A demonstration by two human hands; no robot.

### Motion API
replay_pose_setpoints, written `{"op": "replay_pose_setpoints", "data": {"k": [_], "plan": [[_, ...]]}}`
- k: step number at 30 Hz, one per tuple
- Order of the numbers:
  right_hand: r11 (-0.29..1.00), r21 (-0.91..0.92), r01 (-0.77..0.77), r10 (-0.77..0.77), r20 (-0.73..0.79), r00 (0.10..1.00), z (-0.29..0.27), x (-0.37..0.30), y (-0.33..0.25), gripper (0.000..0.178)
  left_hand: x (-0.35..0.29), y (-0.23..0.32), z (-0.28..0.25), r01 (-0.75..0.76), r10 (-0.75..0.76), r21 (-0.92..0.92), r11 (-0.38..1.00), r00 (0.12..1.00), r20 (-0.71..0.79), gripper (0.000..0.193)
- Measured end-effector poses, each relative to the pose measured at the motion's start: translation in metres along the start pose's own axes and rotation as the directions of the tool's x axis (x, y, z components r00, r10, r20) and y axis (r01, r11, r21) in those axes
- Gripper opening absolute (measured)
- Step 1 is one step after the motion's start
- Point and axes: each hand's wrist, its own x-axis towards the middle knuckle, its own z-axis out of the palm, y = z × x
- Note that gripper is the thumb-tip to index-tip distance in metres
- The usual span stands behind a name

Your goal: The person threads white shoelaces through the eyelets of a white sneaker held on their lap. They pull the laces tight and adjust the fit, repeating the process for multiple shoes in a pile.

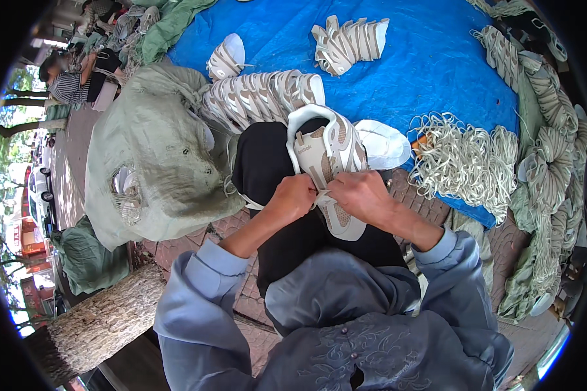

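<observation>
A white and tan sneaker upper (332,156) rests across my knees, its rounded toe toward me. A pale shoelace (319,197) runs over its front between my hands. My left hand (295,195) pinches the lace at the upper's left edge, and a loose end trails to the left of it. My right hand (359,195) is closed at the upper's right side, close to the same lace; the fingertips are partly hidden, but lace shows at them. Beyond my right hand lies a white sole-shaped piece (381,144).
Nested rows of sneaker uppers (261,98) lie on a blue tarp (430,58), with another stack (351,44) farther off. A heap of laces (466,163) is at right. A large pale sack (156,156) stands left, near a tree trunk (104,316). Another person (78,81) sits far left.
</observation>
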Motion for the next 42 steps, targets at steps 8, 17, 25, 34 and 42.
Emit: {"op": "replay_pose_setpoints", "data": {"k": [8, 17, 25, 34, 42], "plan": [[0.986, 0.112, 0.126, -0.112, -0.126, 0.986, 0.003, -0.003, 0.008, 0.007, -0.001, -0.003, 0.001, -0.216, 0.295, 0.477, 0.852, 0.951, -0.094, 0.011], [0.978, 0.158, 0.136, -0.107, -0.177, 0.978, 0.015, -0.002, 0.007, 0.01, -0.011, 0.024, -0.018, -0.376, 0.563, 0.43, 0.821, 0.656, -0.502, 0.008], [0.9, 0.404, -0.166, 0.253, -0.173, 0.952, -0.011, -0.018, 0.028, 0.01, -0.001, 0.039, 0.008, -0.38, 0.431, 0.206, 0.902, 0.811, -0.394, 0.005], [0.992, 0.093, -0.081, 0.087, -0.063, 0.994, -0.016, -0.01, 0.031, 0.012, 0.002, 0.033, 0.014, -0.275, 0.302, 0.125, 0.953, 0.893, -0.335, 0.009], [0.911, 0.38, -0.16, 0.169, 0.011, 0.986, -0.02, -0.005, 0.033, 0.01, 0.006, 0.038, 0.014, -0.257, 0.283, 0.127, 0.958, 0.918, -0.277, 0.012]]}}
